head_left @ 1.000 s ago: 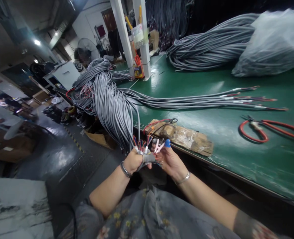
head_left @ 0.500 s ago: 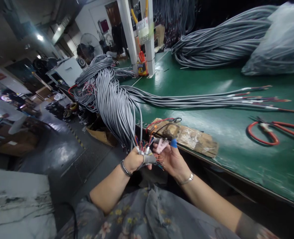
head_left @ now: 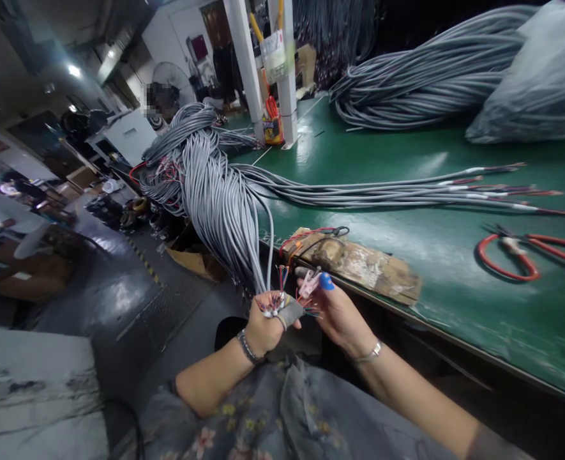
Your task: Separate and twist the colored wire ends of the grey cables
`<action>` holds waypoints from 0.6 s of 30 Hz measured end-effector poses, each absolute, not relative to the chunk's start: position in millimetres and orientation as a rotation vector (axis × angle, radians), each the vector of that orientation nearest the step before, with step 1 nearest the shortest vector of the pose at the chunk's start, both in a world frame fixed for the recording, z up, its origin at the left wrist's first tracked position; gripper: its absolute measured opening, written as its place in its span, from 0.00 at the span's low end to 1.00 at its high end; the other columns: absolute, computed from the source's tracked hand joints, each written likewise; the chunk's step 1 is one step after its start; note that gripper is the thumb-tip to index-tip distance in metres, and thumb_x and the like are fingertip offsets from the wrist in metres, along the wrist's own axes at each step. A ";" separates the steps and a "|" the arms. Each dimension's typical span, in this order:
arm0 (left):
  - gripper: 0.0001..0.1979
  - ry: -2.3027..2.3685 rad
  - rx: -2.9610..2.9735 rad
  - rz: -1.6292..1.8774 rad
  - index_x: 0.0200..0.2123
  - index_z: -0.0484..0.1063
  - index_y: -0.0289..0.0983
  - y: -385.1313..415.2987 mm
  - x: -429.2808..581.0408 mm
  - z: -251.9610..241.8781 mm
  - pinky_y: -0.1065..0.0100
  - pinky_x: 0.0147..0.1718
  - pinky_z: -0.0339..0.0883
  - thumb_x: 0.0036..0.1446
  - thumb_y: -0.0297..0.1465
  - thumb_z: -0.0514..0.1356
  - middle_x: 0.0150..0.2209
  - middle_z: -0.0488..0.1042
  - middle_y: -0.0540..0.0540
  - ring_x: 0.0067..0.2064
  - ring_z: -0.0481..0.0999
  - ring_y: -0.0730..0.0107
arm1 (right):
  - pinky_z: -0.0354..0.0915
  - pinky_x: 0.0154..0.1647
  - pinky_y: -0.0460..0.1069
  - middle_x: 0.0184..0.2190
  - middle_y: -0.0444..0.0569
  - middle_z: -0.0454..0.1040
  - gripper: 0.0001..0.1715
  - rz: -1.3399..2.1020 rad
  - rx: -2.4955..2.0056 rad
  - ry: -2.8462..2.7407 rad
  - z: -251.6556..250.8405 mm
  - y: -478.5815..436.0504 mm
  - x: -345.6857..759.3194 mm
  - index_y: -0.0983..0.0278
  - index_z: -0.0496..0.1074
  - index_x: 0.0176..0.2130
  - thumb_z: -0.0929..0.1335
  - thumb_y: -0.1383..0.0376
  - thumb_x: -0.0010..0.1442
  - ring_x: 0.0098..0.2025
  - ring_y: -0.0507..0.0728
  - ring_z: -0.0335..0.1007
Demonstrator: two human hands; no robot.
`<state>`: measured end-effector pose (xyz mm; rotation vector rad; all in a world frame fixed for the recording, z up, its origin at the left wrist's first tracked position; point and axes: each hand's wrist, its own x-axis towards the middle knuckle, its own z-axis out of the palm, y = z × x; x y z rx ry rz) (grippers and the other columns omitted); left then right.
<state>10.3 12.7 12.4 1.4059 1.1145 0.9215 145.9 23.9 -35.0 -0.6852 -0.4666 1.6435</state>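
Observation:
My left hand (head_left: 263,321) is closed around the stripped ends of several grey cables (head_left: 225,217), whose coloured wires (head_left: 275,300) fan out above my fist. A grey finger cot covers its thumb. My right hand (head_left: 336,312) sits just to the right, fingers curled, pinching a small pink clip-like tool (head_left: 307,284) near the wire tips; a blue cot caps one finger. The grey cables hang from a big bundle draped over the edge of the green table (head_left: 406,255).
A worn cardboard block (head_left: 359,262) with red wire lies at the table edge. Red-handled pliers (head_left: 521,252) rest at right. More cable coils (head_left: 430,76) and a plastic-wrapped bag (head_left: 535,83) sit behind. A white post (head_left: 286,70) stands on the table. People work at far left.
My left hand has dropped slightly and turned, so the wire ends now point more toward me. The right hand stays beside it with the pink tool.

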 end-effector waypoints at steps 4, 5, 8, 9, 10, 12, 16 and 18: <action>0.21 1.168 1.416 0.990 0.16 0.70 0.36 10.9 15.4 6.2 0.69 0.25 0.63 0.50 0.46 0.64 0.17 0.72 0.47 0.21 0.69 0.71 | 0.67 0.28 0.50 0.23 0.45 0.77 0.25 1.717 -0.639 -0.406 -39.5 24.8 146.7 0.63 0.80 0.32 0.77 0.45 0.43 0.25 0.54 0.68; 0.21 1.171 1.431 0.994 0.16 0.69 0.36 10.9 15.3 4.5 0.69 0.25 0.63 0.50 0.45 0.64 0.17 0.72 0.47 0.21 0.69 0.71 | 0.67 0.28 0.50 0.23 0.45 0.77 0.25 1.732 -0.628 -0.401 -40.1 25.2 147.0 0.63 0.80 0.31 0.77 0.46 0.43 0.25 0.54 0.69; 0.19 1.194 1.517 0.970 0.16 0.70 0.37 11.5 12.8 -0.6 0.69 0.26 0.63 0.53 0.42 0.62 0.17 0.72 0.47 0.22 0.70 0.71 | 0.68 0.27 0.50 0.22 0.45 0.77 0.24 1.761 -0.608 -0.397 -41.7 26.3 147.3 0.63 0.80 0.31 0.77 0.46 0.42 0.25 0.54 0.69; 0.19 1.203 1.560 0.952 0.16 0.70 0.37 11.8 11.7 -2.2 0.69 0.27 0.63 0.54 0.41 0.62 0.17 0.72 0.47 0.22 0.70 0.71 | 0.68 0.26 0.49 0.22 0.45 0.77 0.24 1.762 -0.608 -0.394 -42.4 26.5 147.2 0.63 0.80 0.31 0.77 0.46 0.42 0.25 0.54 0.69; 0.19 1.210 1.605 0.934 0.17 0.70 0.37 12.1 10.7 -3.6 0.69 0.27 0.63 0.54 0.40 0.62 0.17 0.72 0.47 0.22 0.70 0.71 | 0.67 0.26 0.49 0.22 0.44 0.77 0.24 1.763 -0.609 -0.389 -43.2 26.6 146.9 0.63 0.80 0.31 0.77 0.47 0.43 0.24 0.53 0.69; 0.18 1.219 1.674 0.916 0.16 0.70 0.37 12.4 9.1 -4.9 0.69 0.28 0.63 0.55 0.39 0.61 0.17 0.73 0.48 0.22 0.70 0.71 | 0.66 0.24 0.48 0.22 0.44 0.76 0.24 1.764 -0.608 -0.377 -44.3 26.3 146.3 0.63 0.80 0.32 0.77 0.47 0.43 0.23 0.52 0.68; 0.19 1.208 1.655 0.920 0.16 0.70 0.37 10.9 5.4 -2.6 0.69 0.29 0.63 0.54 0.40 0.61 0.17 0.73 0.47 0.22 0.71 0.70 | 0.68 0.26 0.48 0.26 0.44 0.78 0.24 1.756 -0.560 -0.358 -41.0 23.9 147.1 0.61 0.79 0.33 0.77 0.46 0.44 0.25 0.52 0.69; 0.20 1.185 1.617 0.926 0.16 0.70 0.37 9.3 2.4 -1.2 0.68 0.28 0.64 0.54 0.42 0.62 0.18 0.73 0.46 0.22 0.70 0.70 | 0.68 0.27 0.48 0.29 0.44 0.79 0.25 1.784 -0.529 -0.363 -36.9 22.8 148.9 0.60 0.79 0.33 0.76 0.44 0.44 0.26 0.52 0.70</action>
